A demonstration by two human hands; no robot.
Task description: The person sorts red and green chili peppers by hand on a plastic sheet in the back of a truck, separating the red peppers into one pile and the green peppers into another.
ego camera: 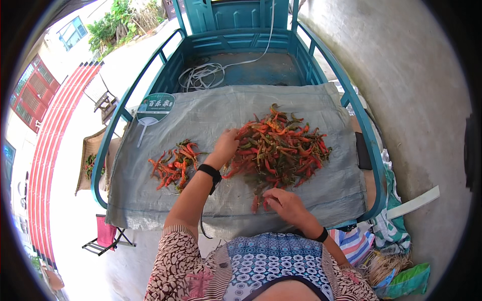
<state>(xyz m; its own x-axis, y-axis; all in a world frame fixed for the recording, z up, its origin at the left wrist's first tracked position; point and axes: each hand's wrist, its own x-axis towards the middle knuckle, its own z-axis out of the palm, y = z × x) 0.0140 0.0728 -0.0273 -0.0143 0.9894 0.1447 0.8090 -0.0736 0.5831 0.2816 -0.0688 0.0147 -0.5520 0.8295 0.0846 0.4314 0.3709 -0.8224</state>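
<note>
A large heap of red and green chili peppers (278, 146) lies on a grey woven plastic sheet (211, 113) spread over the rear of a teal cargo bed. My left hand (227, 145) is at the heap's left edge, its fingertips among the peppers; whether it grips one is hidden. Below the heap, my right hand (285, 203) has its fingers curled at a few red peppers (260, 201) near the sheet's front, blurred, so its hold is unclear. A smaller pile of peppers (175, 165) sits to the left of my left forearm.
Teal side rails (367, 150) flank the sheet. A hand fan (155, 109) lies at its back left, a dark flat object (363, 150) by the right rail. Behind is a coiled white strap (203, 75). A folding stool (107, 235) stands lower left; striped bags (352, 240) lie lower right.
</note>
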